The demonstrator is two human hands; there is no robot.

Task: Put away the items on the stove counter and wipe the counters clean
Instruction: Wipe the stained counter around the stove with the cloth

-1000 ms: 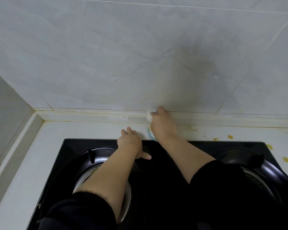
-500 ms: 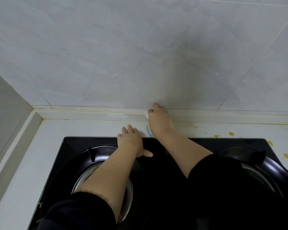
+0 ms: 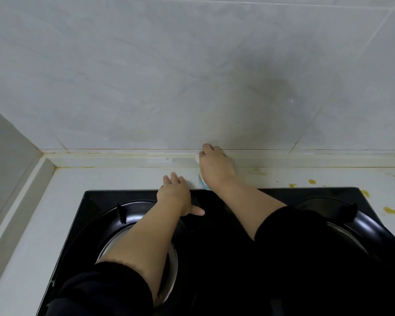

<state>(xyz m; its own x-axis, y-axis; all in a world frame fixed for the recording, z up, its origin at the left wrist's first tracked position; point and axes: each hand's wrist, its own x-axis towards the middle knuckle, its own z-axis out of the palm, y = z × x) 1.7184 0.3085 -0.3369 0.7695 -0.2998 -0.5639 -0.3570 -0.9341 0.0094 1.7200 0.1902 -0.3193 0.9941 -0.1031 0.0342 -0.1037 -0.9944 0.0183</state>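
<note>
Right hand (image 3: 217, 167) bunched over a white-and-blue cloth (image 3: 202, 181), pressing it against the back ledge of the worktop (image 3: 100, 179). Left hand (image 3: 175, 195) flat, fingers straight, braced on the stove (image 3: 105, 197) edge. Cloth looks soft and light, so best gripped wadded. Yellow spots (image 3: 311, 181) lie unwiped, rightward.

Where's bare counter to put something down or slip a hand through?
Free: the counter strip between the stove and the side ledge, and the back strip left of the left hand. Crowded: back centre, where the right hand holds the cloth. Beyond it, yellow spots.
</note>
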